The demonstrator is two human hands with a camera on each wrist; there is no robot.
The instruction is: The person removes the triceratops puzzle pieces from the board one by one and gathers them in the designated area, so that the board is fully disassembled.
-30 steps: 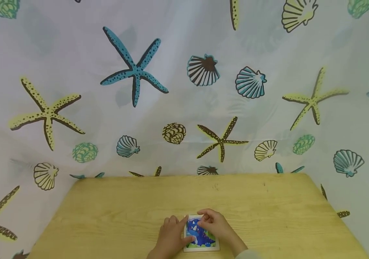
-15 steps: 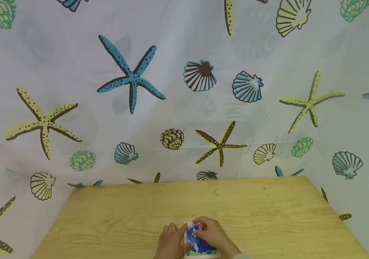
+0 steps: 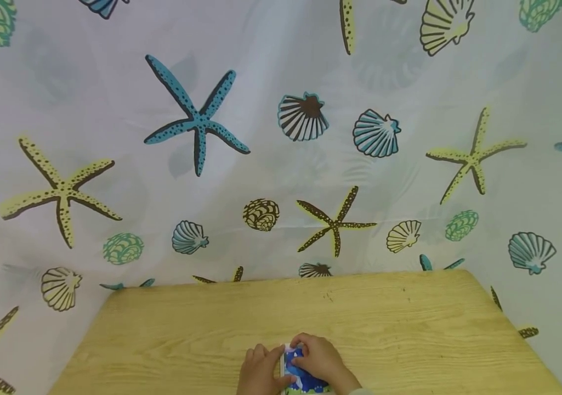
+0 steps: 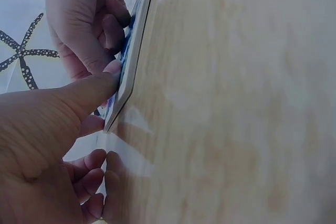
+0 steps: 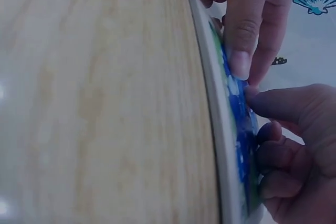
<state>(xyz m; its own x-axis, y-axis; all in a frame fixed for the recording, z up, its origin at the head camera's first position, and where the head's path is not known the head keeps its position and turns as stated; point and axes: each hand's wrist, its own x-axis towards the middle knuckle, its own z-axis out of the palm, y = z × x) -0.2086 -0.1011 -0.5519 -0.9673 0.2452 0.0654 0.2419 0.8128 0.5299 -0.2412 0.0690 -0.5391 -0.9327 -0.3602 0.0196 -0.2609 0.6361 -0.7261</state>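
Left hand: thumb on face of picture board, index at far-left corner, the two spread apart. Board lies on wooden table, between hands, partly covered. Right hand: fingers curled, thumb and index at board's face; pinching something or only pressing, cannot tell. Best practice, probably: left braces edge, right works gently, level.

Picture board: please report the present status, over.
Left hand, right hand: both touching picture board. It lies on table. Hands partly cover it.
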